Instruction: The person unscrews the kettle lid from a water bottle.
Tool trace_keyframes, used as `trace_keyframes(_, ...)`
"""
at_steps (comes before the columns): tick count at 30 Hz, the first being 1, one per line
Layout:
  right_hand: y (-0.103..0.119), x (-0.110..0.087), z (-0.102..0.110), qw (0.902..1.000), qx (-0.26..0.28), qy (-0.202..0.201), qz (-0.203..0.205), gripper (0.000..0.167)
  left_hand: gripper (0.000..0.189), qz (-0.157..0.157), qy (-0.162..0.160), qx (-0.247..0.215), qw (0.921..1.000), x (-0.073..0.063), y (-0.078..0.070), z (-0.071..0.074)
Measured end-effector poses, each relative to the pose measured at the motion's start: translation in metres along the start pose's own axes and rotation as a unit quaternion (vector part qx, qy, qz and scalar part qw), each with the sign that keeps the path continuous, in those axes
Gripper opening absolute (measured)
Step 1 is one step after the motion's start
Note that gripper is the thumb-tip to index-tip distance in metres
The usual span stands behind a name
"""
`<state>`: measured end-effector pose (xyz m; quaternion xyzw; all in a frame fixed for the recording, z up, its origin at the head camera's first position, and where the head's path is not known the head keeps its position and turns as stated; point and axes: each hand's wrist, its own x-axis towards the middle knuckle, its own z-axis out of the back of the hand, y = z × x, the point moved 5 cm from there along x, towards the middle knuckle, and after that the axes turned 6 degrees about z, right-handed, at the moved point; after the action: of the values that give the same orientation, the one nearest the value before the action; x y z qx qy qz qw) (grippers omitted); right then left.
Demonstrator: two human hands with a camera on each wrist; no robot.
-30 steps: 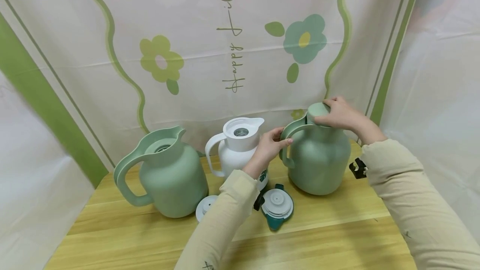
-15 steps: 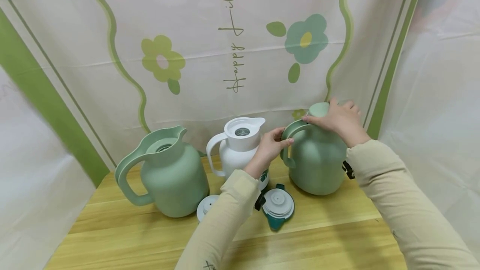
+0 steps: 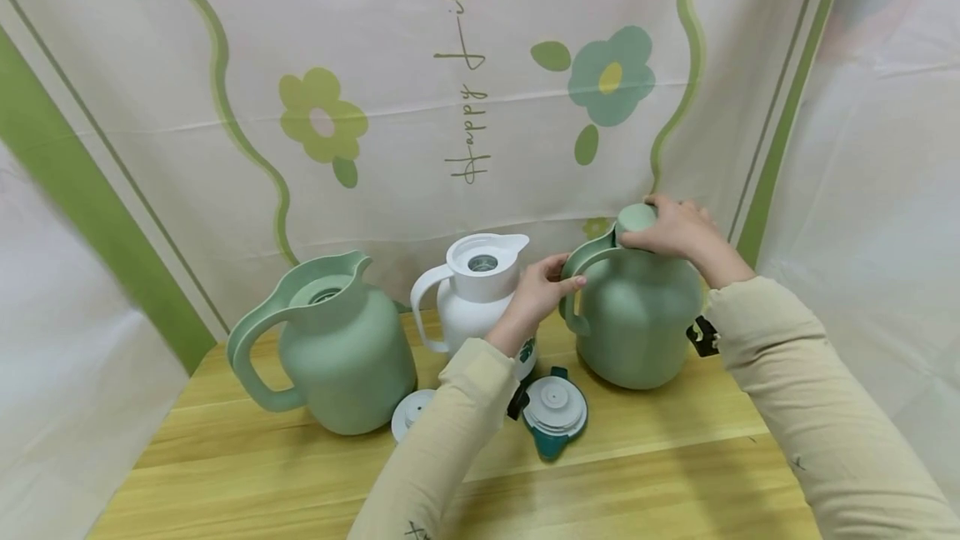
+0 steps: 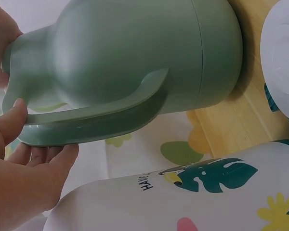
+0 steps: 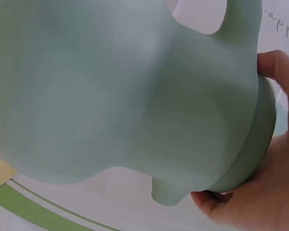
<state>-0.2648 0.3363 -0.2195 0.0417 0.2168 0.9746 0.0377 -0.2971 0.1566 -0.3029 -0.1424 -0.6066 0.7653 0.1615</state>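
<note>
On the right of the table stands a green thermos jug, upright, with a round green lid in its mouth. My right hand grips that lid from above, thumb on one side and fingers on the other, as the right wrist view also shows. Beside it, my left hand holds the top of the jug's handle, thumb above and fingertips below. A white thermos jug without a lid is next to my left forearm. In front lies a grey and dark green lid, underside up.
Another green jug, its mouth uncovered, stands at the left with its handle outward. A pale round lid lies by its base, partly behind my left sleeve. A printed curtain hangs close behind the wooden table.
My right hand has turned back and forth on the lid, swinging inward half a second ago and now partly back out. My left hand stays on the handle, and the jug keeps its place.
</note>
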Motion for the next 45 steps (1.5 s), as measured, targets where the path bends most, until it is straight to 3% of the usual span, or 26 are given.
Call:
trace_keyframes(4,0.002,0.0,-0.001,0.9999,0.003,0.011,0.008,0.086,0.046,0.001,0.001,0.0,1.0,0.002,0.002,0.0)
trace_keyframes(11,0.001,-0.001,-0.007,0.9968,-0.048,-0.053,-0.037,0.111,0.046,0.004,0.0,-0.001,1.0,0.003,0.003,0.0)
trace_keyframes(16,0.002,-0.002,-0.006,0.9936,-0.072,-0.061,-0.063,0.104,0.046,0.002,0.0,-0.002,1.0,0.002,0.002,0.0)
trace_keyframes(24,0.001,-0.004,-0.004,0.9966,-0.03,-0.065,-0.041,0.091,0.047,0.003,-0.004,0.0,1.0,0.001,0.003,0.0)
trace_keyframes(45,-0.004,-0.006,0.016,0.9899,0.089,-0.102,-0.041,0.096,0.047,0.006,-0.006,0.0,1.0,0.0,0.0,-0.001)
